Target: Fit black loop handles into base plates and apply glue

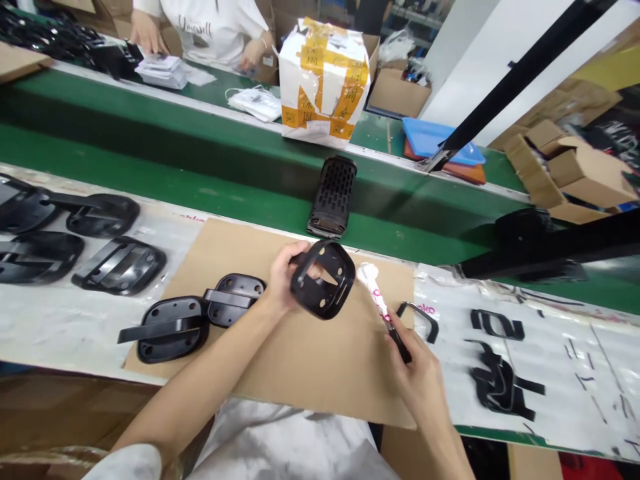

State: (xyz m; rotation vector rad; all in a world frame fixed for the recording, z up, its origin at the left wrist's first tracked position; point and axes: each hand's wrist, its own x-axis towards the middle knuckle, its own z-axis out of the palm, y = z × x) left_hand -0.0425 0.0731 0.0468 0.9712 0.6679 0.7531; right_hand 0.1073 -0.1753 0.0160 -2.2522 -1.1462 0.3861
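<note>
Left hand [283, 277]: fingers grasping a black plastic frame [323, 278], held tilted above the cardboard sheet [310, 360] on the tabletop [60, 320]. Right hand [417, 373]: fingers clenched on a wrapped tool [383, 307], its white tip just beside the frame. Two black plates [200, 317] lie left on the cardboard.

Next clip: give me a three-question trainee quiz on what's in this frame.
1. True or false: the left hand holds a black plastic frame above the cardboard sheet.
2. What does the right hand hold? A) white-tipped tool B) scissors C) tape roll
3. What lies on the green belt just beyond the frame?

Key: 1 true; 2 A; 3 a black perforated part.
</note>
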